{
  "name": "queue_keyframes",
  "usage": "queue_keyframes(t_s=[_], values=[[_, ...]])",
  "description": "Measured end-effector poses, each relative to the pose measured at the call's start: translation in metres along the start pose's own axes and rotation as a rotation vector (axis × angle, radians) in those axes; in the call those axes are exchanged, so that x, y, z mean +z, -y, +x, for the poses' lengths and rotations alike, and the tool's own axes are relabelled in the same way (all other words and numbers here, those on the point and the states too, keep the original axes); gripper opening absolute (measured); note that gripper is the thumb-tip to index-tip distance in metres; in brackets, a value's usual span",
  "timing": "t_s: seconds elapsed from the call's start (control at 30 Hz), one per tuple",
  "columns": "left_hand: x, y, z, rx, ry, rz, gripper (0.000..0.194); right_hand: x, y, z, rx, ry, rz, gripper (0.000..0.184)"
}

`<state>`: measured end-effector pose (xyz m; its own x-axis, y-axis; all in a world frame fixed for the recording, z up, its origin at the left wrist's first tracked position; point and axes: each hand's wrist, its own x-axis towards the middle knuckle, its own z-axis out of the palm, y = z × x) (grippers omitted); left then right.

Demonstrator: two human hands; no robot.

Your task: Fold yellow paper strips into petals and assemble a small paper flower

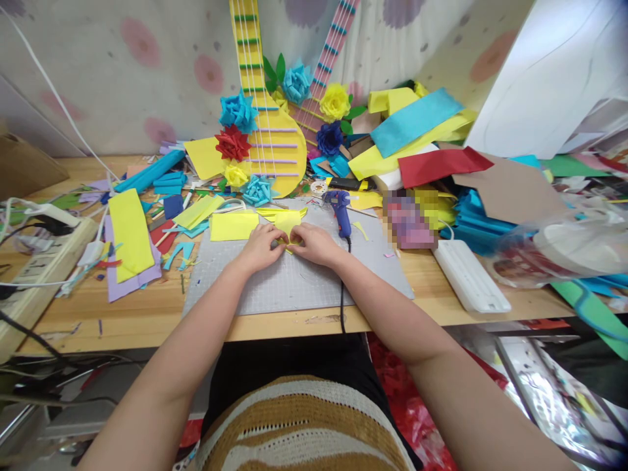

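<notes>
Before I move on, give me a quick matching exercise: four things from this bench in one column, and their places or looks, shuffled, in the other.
Things:
1. Right hand
2. Glue gun
3. Mat
4. Red flower

Places or looks:
A. Grey, flat on the table
B. At the yellow guitar, between blue and yellow flowers
C. At yellow paper, beside the left hand
D. Blue, with a black cord

Pairs: 1-C, 2-D, 3-A, 4-B
</notes>
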<state>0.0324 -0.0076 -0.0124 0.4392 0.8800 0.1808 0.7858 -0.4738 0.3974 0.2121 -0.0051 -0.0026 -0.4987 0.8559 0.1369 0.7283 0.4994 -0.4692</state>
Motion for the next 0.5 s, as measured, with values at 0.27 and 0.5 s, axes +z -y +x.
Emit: queue_keyframes(t_s=[0.27, 0.5], values=[[0.0055, 0.0034, 0.0032, -0.035, -0.032, 0.007, 0.035, -0.0017, 0.003, -0.0005, 0.034, 0.031, -0.03, 0.019], [0.0006, 0.006, 0.0016, 0.023, -0.088, 0.014, 0.041, -0.0028, 0.0037, -0.0009, 0.034, 0.027, 0.004, 0.018]])
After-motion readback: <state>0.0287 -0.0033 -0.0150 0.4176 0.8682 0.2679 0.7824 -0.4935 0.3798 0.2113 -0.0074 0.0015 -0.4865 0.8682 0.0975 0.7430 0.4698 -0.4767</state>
